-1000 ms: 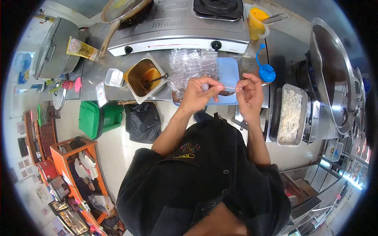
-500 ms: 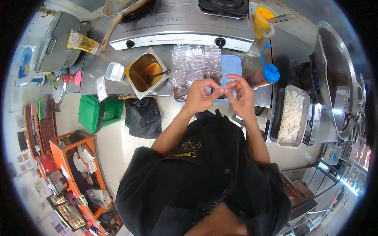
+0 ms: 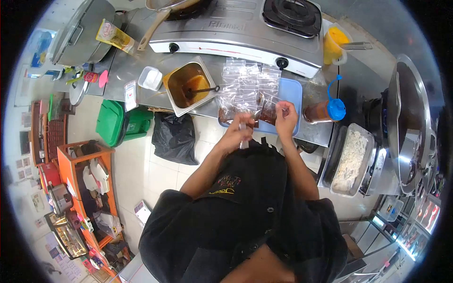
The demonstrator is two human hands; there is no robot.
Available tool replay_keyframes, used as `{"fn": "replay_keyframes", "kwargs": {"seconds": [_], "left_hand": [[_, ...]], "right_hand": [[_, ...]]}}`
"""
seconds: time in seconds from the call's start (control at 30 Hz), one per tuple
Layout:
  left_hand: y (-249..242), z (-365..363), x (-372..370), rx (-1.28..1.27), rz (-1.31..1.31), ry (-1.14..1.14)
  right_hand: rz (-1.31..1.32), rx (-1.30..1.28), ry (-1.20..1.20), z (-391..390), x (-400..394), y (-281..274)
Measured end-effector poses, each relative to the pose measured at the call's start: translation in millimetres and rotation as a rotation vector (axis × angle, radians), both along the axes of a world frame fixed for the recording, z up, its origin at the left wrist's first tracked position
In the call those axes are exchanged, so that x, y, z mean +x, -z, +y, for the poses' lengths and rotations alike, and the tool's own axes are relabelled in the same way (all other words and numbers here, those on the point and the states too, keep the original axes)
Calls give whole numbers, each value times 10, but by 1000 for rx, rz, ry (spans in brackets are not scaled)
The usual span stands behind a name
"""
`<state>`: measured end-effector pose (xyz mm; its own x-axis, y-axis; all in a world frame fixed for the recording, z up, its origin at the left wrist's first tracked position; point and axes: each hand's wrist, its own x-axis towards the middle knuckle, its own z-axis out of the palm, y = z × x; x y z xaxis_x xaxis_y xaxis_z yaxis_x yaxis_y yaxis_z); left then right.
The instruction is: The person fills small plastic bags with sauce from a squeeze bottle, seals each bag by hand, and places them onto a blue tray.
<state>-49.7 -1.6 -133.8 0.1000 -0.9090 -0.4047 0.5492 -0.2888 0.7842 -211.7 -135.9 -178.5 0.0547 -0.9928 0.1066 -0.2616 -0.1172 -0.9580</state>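
My left hand point(image 3: 230, 137) is closed around a pale, see-through narrow object point(image 3: 243, 137), in front of the tray's near edge; its exact kind does not show. The fingers of my right hand point(image 3: 286, 123) pinch the upper corner of a small zip-lock bag point(image 3: 269, 113) with dark brown contents. That bag overlaps the right side of a pile of similar clear bags point(image 3: 243, 87), laid in overlapping rows on a light blue tray point(image 3: 292, 94). Dark filling shows at the lower ends of several bags.
Left of the tray is a metal container point(image 3: 200, 70) of brown sauce with a ladle point(image 3: 203, 89). A blue-capped bottle point(image 3: 318, 113) stands to the right. Behind is a gas stove point(image 3: 236, 28). A floury tray point(image 3: 351, 160) and a large pan point(image 3: 406, 137) sit farther right.
My hands, together at a bag's top before, have parted. The left moved down toward my body and now holds the pale object; the right stays over the tray. The view has shifted slightly.
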Motion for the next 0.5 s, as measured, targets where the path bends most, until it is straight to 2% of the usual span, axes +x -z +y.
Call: {"fn": "replay_keyframes", "kwargs": {"seconds": [0.03,0.1,0.2,0.23,0.33,0.4,0.43,0.5], "left_hand": [[74,40,33,27,185,40],[88,171,6,23,188,108],[-138,276,-25,39,218,244],[-232,290,-20,61,244,309],[-470,302,58,72,167,270],[-410,282,133,50,230,278],[-383,259,157,24,295,291],[-370,195,156,26,240,306]], "right_hand": [[-8,-4,-2,-14,84,20],[-7,-237,82,-56,259,34],[63,-355,80,-128,456,-85],[58,-354,79,-166,499,-40],[97,-355,9,-191,601,-9],[310,-427,-46,-193,604,-66],[311,-426,-46,-180,591,-85],[392,-380,-99,-148,534,-172]]}}
